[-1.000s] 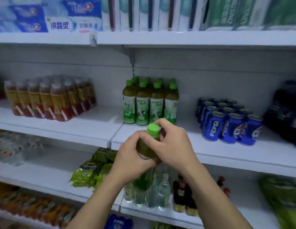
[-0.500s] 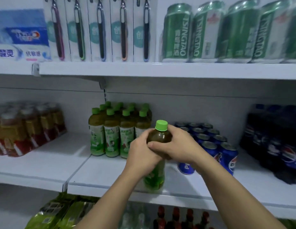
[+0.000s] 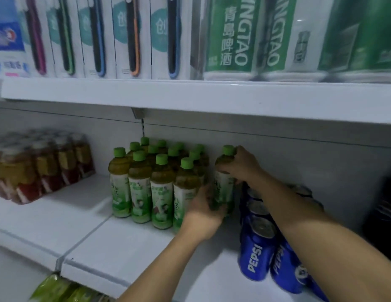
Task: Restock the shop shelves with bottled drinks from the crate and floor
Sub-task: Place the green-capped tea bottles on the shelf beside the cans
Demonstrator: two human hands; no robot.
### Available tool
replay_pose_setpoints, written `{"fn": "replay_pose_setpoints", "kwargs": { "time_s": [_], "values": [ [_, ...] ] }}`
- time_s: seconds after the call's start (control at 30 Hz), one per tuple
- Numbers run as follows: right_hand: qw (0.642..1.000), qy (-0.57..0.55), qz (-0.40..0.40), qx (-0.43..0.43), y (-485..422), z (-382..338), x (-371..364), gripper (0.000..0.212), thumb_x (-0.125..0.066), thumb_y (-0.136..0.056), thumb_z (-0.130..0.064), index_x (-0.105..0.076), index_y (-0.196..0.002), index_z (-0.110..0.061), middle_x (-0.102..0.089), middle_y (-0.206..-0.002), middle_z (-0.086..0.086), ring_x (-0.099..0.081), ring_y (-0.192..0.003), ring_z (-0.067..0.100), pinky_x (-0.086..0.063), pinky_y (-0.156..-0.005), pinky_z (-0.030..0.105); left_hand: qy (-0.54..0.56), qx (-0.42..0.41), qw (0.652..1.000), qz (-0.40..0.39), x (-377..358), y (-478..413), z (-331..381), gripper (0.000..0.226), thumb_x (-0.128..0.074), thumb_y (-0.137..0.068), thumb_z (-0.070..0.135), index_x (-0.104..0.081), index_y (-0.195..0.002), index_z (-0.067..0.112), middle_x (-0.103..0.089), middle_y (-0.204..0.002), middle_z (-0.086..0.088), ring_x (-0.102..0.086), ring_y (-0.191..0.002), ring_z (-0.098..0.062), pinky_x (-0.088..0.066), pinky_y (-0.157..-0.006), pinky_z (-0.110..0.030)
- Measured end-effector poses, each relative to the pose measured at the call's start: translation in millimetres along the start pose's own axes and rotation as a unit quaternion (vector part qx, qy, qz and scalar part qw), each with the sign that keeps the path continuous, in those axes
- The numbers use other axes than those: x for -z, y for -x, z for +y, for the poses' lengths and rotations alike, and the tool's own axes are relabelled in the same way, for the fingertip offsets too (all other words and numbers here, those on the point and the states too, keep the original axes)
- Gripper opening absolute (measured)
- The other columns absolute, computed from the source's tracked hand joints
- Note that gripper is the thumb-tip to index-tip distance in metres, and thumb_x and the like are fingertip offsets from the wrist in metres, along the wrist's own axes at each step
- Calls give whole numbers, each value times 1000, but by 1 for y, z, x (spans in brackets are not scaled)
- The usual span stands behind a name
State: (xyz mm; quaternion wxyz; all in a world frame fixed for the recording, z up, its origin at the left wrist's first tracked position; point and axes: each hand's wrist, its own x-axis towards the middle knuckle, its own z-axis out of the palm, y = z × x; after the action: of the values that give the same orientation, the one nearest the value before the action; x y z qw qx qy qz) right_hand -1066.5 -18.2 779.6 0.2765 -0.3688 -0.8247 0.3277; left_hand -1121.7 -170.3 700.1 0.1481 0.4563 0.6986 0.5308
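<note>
A green-capped tea bottle [image 3: 223, 184] stands upright on the white shelf [image 3: 129, 247], just right of a block of several identical bottles [image 3: 159, 182]. My right hand [image 3: 240, 165] grips its shoulder below the cap. My left hand [image 3: 203, 212] wraps around its lower part near the base. The bottle sits between the green bottle block and the blue Pepsi cans [image 3: 259, 243]. Its base is hidden behind my left hand.
Shrink-wrapped red and yellow drink bottles [image 3: 42, 166] stand at the shelf's left. The upper shelf [image 3: 190, 94] carries toothbrush packs [image 3: 98, 38] and green Tsingtao cans [image 3: 255, 38]. Dark bottles [image 3: 384, 201] fill the far right. Green packets [image 3: 57, 289] lie on the shelf below.
Both hands carried the bottle forward and up from in front of the shelf to beside the green bottle block. My left hand slid down toward the base.
</note>
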Motion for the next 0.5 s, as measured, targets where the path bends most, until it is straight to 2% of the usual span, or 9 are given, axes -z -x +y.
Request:
{"fn": "replay_pose_setpoints", "kwargs": {
  "time_s": [0.07, 0.13, 0.2, 0.27, 0.33, 0.4, 0.5],
  "values": [
    [1000, -11, -3, -3, -21, 12, -13, 69, -82, -64, -43, -55, -116, -7, -62, -107, 11, -62, -95, 26, -42, -54, 24, -18, 21, 999, -17, -4, -5, 2, 55, -71, -86, 27, -42, -133, 27, -57, -115, 9, -58, -107, -10, -45, -87, -19],
    [1000, -11, -3, 5, -36, 22, -25, 68, -81, -59, -45, -59, -112, -7, -66, -105, 10, -64, -96, 27, -41, -58, 23, -35, 34, 999, -21, -9, -7, 0, 58, -69, -87, 30, -42, -137, 22, -57, -118, 7, -58, -113, -15, -48, -94, -25],
    [1000, -12, 6, 6, -47, 26, -31, 54, -83, -66, -40, -62, -105, -9, -67, -102, 4, -64, -95, 24, -46, -66, 25, -39, 46, 998, -18, -11, -9, -6, 58, -70, -86, 32, -45, -137, 19, -58, -120, 4, -59, -115, -18, -49, -98, -31],
    [1000, -22, 20, 6, -53, 25, -34, 48, -86, -70, -32, -64, -106, -10, -66, -105, 3, -62, -99, 24, -52, -83, 34, -32, 59, 997, -28, -12, -11, -12, 56, -70, -86, 29, -46, -136, 18, -60, -115, 4, -60, -110, -16, -50, -97, -31],
    [999, -10, 28, 11, -60, 25, -37, 54, -87, -64, -37, -67, -106, -11, -69, -109, 8, -63, -103, 29, -52, -91, 38, -19, 70, 997, -39, -13, -10, -17, 49, -68, -86, 25, -49, -130, 18, -59, -104, 7, -60, -102, -13, -51, -95, -31],
    [1000, -6, 23, 16, -63, 27, -42, 57, -86, -63, -42, -67, -108, -12, -68, -108, 7, -62, -102, 26, -51, -83, 29, -7, 79, 996, -49, -15, -7, -23, 43, -65, -78, 27, -51, -118, 21, -59, -95, 7, -62, -94, -16, -53, -89, -37],
    [999, -17, 45, 5, -65, 31, -45, 84, -85, -52, -55, -58, -118, -10, -61, -119, 12, -59, -109, 28, -55, -86, 34, 0, 105, 993, -60, -21, 0, -35, 40, -65, -69, 32, -52, -106, 25, -61, -91, 1, -63, -88, -21, -54, -83, -39]
  ]
}}
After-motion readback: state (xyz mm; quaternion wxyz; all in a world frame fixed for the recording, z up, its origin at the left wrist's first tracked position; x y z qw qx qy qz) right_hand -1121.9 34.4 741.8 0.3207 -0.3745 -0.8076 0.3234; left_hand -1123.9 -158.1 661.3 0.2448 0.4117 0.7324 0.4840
